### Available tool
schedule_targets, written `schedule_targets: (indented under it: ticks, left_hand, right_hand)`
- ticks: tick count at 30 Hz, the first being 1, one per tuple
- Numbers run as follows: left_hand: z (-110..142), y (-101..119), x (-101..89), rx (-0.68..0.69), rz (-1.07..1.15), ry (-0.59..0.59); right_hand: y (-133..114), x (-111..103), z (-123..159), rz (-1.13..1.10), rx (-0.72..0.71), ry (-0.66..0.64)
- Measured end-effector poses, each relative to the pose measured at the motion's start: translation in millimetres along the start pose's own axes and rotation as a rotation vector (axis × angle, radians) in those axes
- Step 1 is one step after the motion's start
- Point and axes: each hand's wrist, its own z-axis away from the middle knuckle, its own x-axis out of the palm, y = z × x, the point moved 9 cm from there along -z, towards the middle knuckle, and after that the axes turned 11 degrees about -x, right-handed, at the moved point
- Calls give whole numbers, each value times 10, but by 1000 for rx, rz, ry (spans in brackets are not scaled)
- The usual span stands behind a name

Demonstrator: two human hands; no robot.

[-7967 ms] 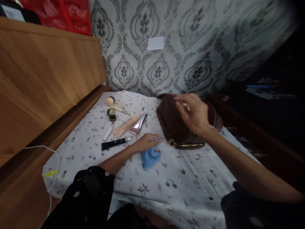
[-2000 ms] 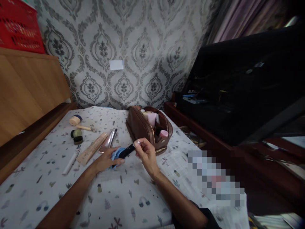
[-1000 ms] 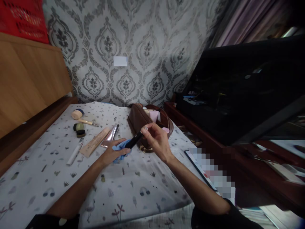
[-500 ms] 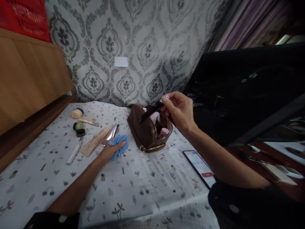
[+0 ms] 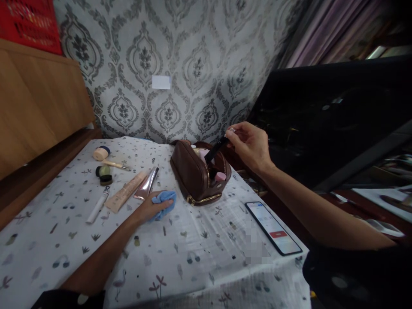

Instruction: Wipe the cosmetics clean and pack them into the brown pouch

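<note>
My right hand (image 5: pixel 250 145) pinches the silver end of a black cosmetic tube (image 5: pixel 216 149), whose lower end dips into the open brown pouch (image 5: pixel 193 176). Pink items show inside the pouch. My left hand (image 5: pixel 148 209) rests on the patterned white cloth (image 5: pixel 180 249), its fingers closed on a small blue cloth (image 5: pixel 165 199) just left of the pouch.
Left of the pouch lie a silver tube (image 5: pixel 147 185), a beige tube (image 5: pixel 125 197), a white pen-shaped tube (image 5: pixel 95 207), small round pots (image 5: pixel 104 174) and a thin brush (image 5: pixel 116 165). A phone (image 5: pixel 273 227) with its screen lit lies at the right edge. A wooden headboard (image 5: pixel 38 107) stands left, dark furniture right.
My right hand lifted the black tube away from the blue cloth and has lowered its end into the open pouch. My left hand stays on the blue cloth.
</note>
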Motion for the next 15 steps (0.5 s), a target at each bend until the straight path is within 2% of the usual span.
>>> schedule_targets:
  ticks: [5,8,11,13,15]
  left_hand:
    - [14,1,37,33,-105,-16]
    - [45,123,28,153,-218,59]
    - [92,461,46,355,-416,225]
    - [107,764,153,505,-586,311]
    - [69,1027,337,623,-784,346]
  right_hand:
    - [38,95,41,-26,17,-27]
    - [45,148,56,-42,14,-27]
    - [60,210,63,-66,7,-45]
    - [75,245,64,-71,2,-61]
    - [85,264,64,-57,-8,-69]
